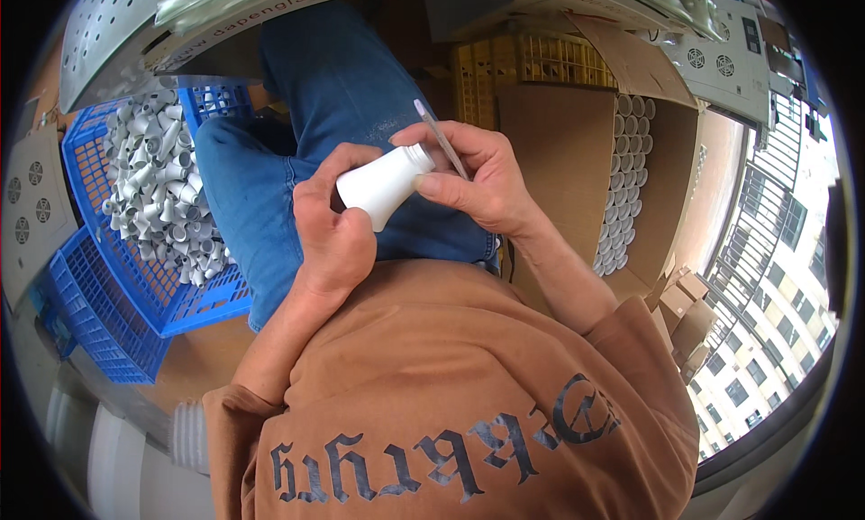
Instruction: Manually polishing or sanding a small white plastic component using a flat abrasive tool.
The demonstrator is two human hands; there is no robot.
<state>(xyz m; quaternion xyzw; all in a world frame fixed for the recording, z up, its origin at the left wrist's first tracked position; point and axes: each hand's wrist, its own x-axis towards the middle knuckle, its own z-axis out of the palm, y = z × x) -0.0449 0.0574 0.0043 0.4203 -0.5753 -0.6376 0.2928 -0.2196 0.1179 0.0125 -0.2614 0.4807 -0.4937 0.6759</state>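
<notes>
A white plastic bottle (383,188) with a flared body and a ridged neck is tilted above my lap, its neck toward the upper right. My left hand (335,214) is closed round its wide end, fingers bent over it. At the neck, the thumb and fingers of my right hand (478,173) press from either side. A slim, pale pen-like tool (440,140) is held in that same hand and sticks up past the neck. Its exact kind does not show, and its lower end is hidden by the hand. White dust lies on my jeans (347,87) just beyond.
A blue plastic crate (203,314) heaped with white and grey flared parts (158,182) stands at left. To the right, a cardboard box (551,150) holds rows of white round-mouthed pieces (622,191). Behind it is a yellow crate (563,62). A machine edge (297,11) crosses the top.
</notes>
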